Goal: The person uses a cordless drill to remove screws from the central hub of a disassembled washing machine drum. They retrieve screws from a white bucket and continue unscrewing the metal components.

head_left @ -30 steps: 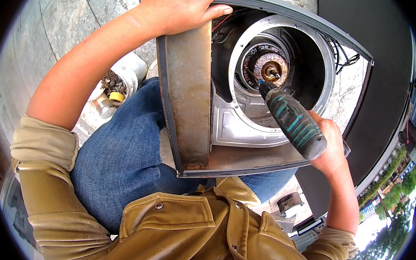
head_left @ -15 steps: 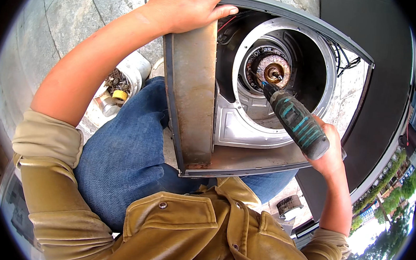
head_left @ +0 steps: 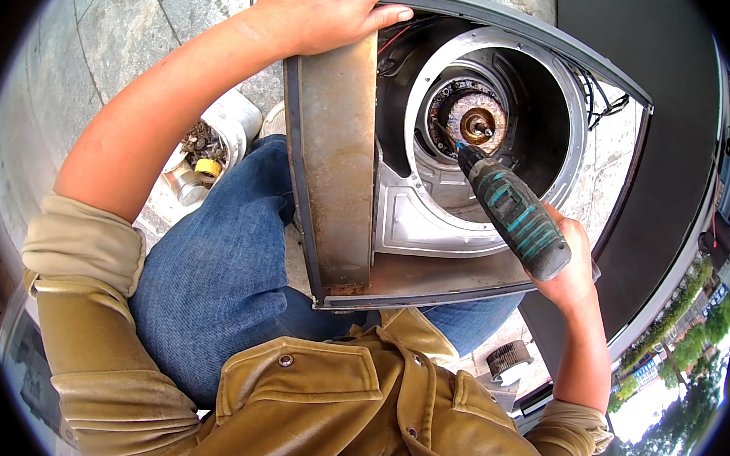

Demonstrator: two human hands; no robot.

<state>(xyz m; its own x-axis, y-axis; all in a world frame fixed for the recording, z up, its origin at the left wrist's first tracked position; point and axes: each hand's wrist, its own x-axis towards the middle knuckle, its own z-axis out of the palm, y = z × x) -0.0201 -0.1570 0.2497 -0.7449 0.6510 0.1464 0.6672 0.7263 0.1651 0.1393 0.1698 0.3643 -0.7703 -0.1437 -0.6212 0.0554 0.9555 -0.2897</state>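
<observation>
My left hand (head_left: 328, 13) grips the upper left edge of an open metal housing (head_left: 327, 167), thumb inside the rim and other fingertips hidden at the frame's top. My right hand (head_left: 569, 261) holds a black-and-teal cordless drill (head_left: 512, 212) at the housing's lower right. The drill points up-left into a round silver ring (head_left: 420, 219), toward a rusty, crusted hub (head_left: 491, 110) with a small central shaft. Its tip is at the hub's lower left; whether it touches is unclear. Loose black wires (head_left: 598, 104) hang beside the ring. The housing rests over my jeans-clad legs.
A white bucket (head_left: 237, 128) holding debris and a yellow-lidded piece stands on the pavement (head_left: 143, 22) at left, beside my leg. A large dark panel (head_left: 663, 204) lies to the right. A cylindrical finned part (head_left: 507, 358) sits below the housing. Greenery shows at the right rim.
The housing and both hands shift slightly in the picture, right and then a little back left. The drill stays aimed at the same part of the hub.
</observation>
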